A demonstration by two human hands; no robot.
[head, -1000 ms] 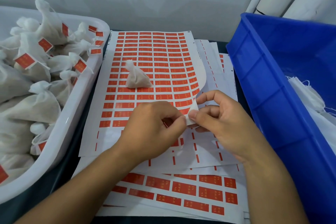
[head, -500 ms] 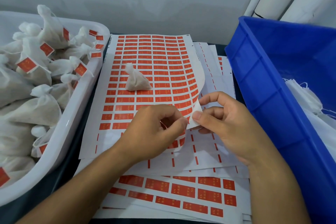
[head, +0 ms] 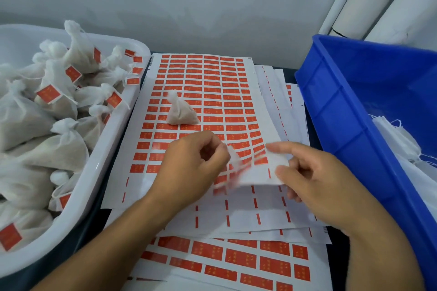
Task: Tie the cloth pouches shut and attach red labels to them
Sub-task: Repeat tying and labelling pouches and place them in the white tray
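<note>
A small tied white cloth pouch [head: 181, 111] lies on the top sheet of red labels [head: 203, 82] in the middle. My left hand [head: 194, 170] pinches a blurred label [head: 234, 157] that is lifting off the sheet's near right part. Thumb and fingers of my right hand [head: 316, 182] pinch the sheet's raised, curled corner [head: 267, 172]. The pouch sits beyond both hands, touching neither.
A white tray [head: 113, 149] on the left holds several tied pouches with red labels. A blue crate [head: 335, 120] on the right holds white cloth pieces. More label sheets [head: 236, 260] are stacked underneath, toward me. A grey wall stands behind.
My hands have drawn apart: the left pulls a label away to the left and the right moves right with the sheet corner. The pouch has not moved.
</note>
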